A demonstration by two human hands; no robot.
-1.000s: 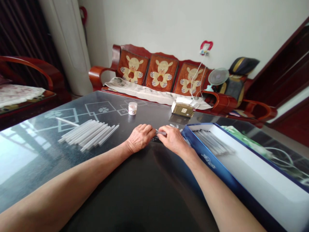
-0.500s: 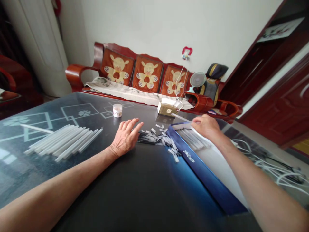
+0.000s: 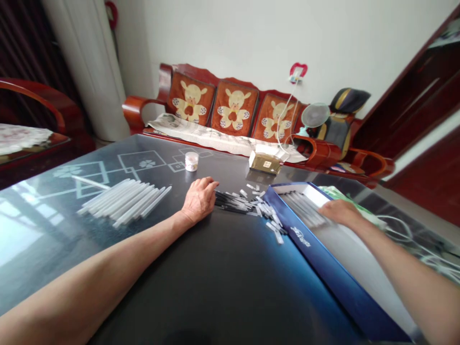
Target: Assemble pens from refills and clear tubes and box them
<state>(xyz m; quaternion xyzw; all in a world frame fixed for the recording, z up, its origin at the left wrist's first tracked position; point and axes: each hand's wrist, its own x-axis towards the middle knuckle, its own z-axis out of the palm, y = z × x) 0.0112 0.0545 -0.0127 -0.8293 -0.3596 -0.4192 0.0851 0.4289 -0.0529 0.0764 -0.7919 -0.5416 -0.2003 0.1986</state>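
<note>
My left hand [image 3: 199,200] rests palm down on the dark glass table top [image 3: 223,268], its fingers just beside a loose heap of small black and white pieces [image 3: 241,203]. My right hand [image 3: 339,212] lies flat over the white inside of a blue cardboard box [image 3: 300,237], next to a row of clear tubes [image 3: 305,208] in the box. Neither hand shows anything held. A bundle of white plastic tubes [image 3: 124,201] lies side by side on the left of the table, with a single tube [image 3: 89,182] beyond it.
A small white jar [image 3: 191,161] and a small cardboard packet [image 3: 265,164] stand at the table's far side. Behind the table is a red wooden bench [image 3: 230,108] with cushions and newspaper. White cables [image 3: 406,230] lie to the right of the box.
My hands were together over the small pieces and have parted. My right hand went right over the box, and my left hand drew back to the left, uncovering the heap.
</note>
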